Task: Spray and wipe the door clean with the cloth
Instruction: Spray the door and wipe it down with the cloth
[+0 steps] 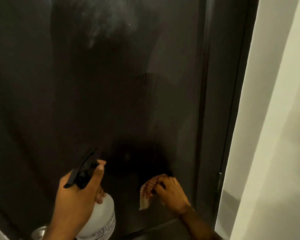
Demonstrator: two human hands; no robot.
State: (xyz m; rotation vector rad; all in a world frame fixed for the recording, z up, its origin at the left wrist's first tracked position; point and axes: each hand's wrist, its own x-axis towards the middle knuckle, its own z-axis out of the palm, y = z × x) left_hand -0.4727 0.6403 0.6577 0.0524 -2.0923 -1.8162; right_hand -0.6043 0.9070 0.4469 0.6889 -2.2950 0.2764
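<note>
Door (93, 101): dark upright panel directly ahead of both hands, long axis vertical, hazy smears up top.
Left hand (76, 193): wrapped round spray bottle (100, 213), nozzle toward door.
Right hand (170, 193): nearer, pressing bunched cloth (146, 191) against lower door.

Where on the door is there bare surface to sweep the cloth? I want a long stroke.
The dark door is bare above both hands, up to the hazy smear, and leftward. It is crowded low down: left hand holding the spray bottle, right hand gripping the cloth, the hinge beside.
</note>
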